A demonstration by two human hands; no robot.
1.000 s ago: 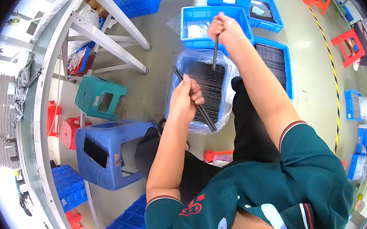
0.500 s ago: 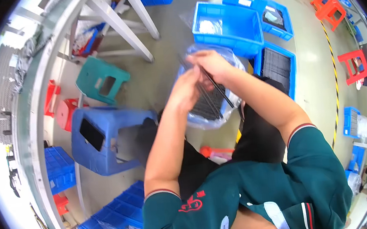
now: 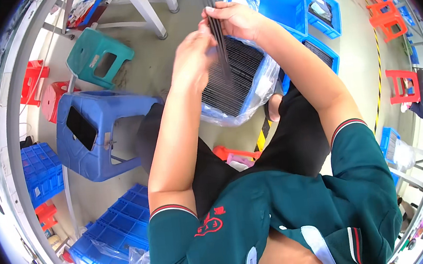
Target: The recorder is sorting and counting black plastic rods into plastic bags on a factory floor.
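Several thin black strips (image 3: 218, 37) are held upright in a bundle over a bin. My right hand (image 3: 236, 20) pinches them near their upper end, thumb across the front. My left hand (image 3: 194, 55) is closed against the bundle's left side, fingertips at the strips and its edge slightly blurred. The strips' lower ends smear with motion. Below my hands stands a blue bin lined with a clear plastic bag (image 3: 255, 110). Rows of similar black strips (image 3: 235, 86) fill it, lying side by side; my left hand and forearm hide part of them.
Blue bins (image 3: 281, 5) stand beyond my right hand, one with more dark strips (image 3: 318, 53). At left are a blue stool (image 3: 97, 158) bearing a black phone (image 3: 82, 128), and a green stool (image 3: 93, 54). Blue crates (image 3: 114, 235) lie lower left. A red item (image 3: 229, 153) lies between my legs.
The view has shifted, so the lined bin shows more fully. Both hands are higher in view with the strips, which now hang more steeply and closer together than before.
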